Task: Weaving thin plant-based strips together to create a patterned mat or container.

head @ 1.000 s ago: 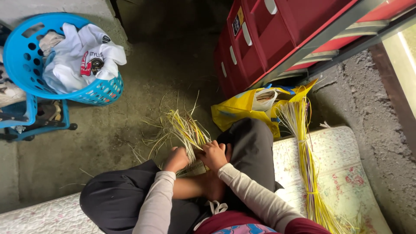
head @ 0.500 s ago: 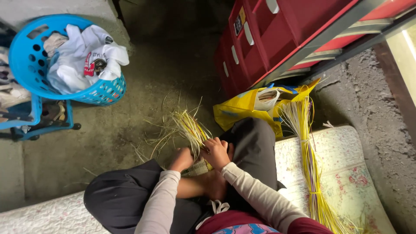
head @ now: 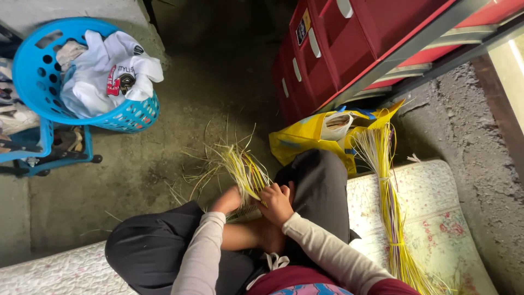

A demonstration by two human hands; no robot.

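Left hand (head: 228, 200) gripped straw bunch (head: 245, 172) at base; right hand (head: 277, 201) clenched on same bunch. Tied bundle (head: 388, 202) at 3 o'clock; basket (head: 33, 65) at 10 o'clock.

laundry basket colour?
Bright blue, perforated laundry basket holding white clothes; seen in the head view, upper left.

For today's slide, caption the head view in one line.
Both hands, left hand and right hand, grip yellow-green straw strands above a concrete floor.

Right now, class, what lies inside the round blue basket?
The blue basket holds a white printed garment heaped on top, with a bit of paler cloth showing behind it. Whatever lies beneath the garment is covered.
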